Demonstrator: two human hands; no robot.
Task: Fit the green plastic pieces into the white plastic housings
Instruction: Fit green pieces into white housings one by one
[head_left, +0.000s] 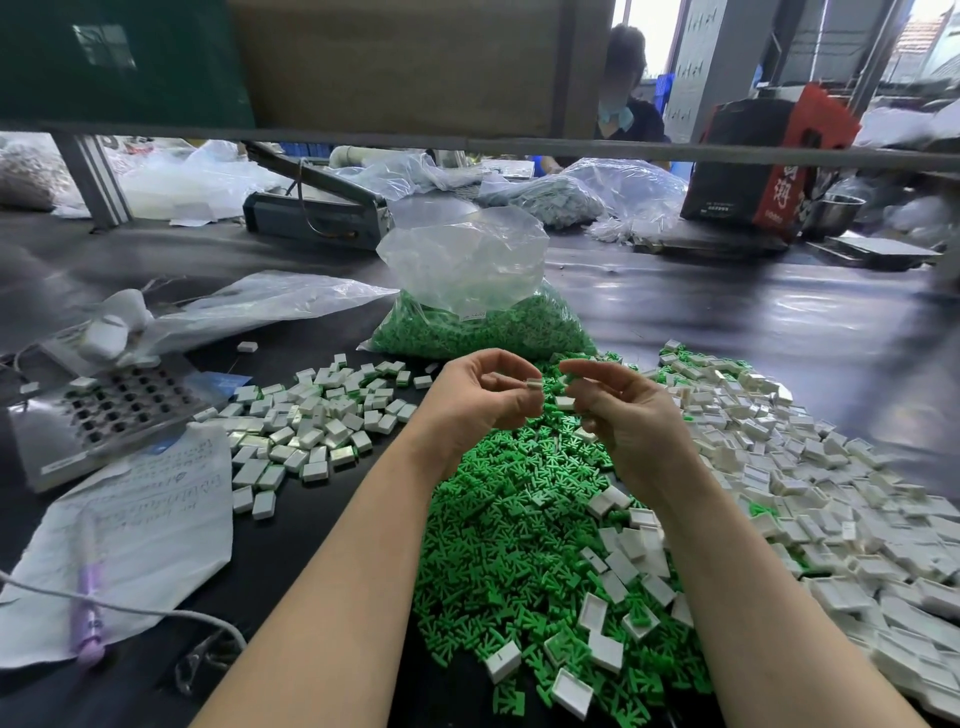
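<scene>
The dark worktable is covered with parts. In the middle, under the forearms, a wide heap of green pieces is spread, and behind it a clear bag of more green pieces is standing open. On the right a large heap of empty white housings is lying, some of them mixed into the green. On the left a smaller group of housings is seen, several showing green at one end, so these are judged to be finished ones. Further left, a metal fixture with square holes and a written paper are placed.

Both hands are raised above the green heap. The left hand is curled, and one white housing is pinched at its fingertips. The right hand has its fingers bent toward the left one; whether a green piece is held between them cannot be told.

The step in hand is judged to be the fitting of one piece. For the next move, a green piece should be aligned with the open side of the housing and pressed in fully.
</scene>
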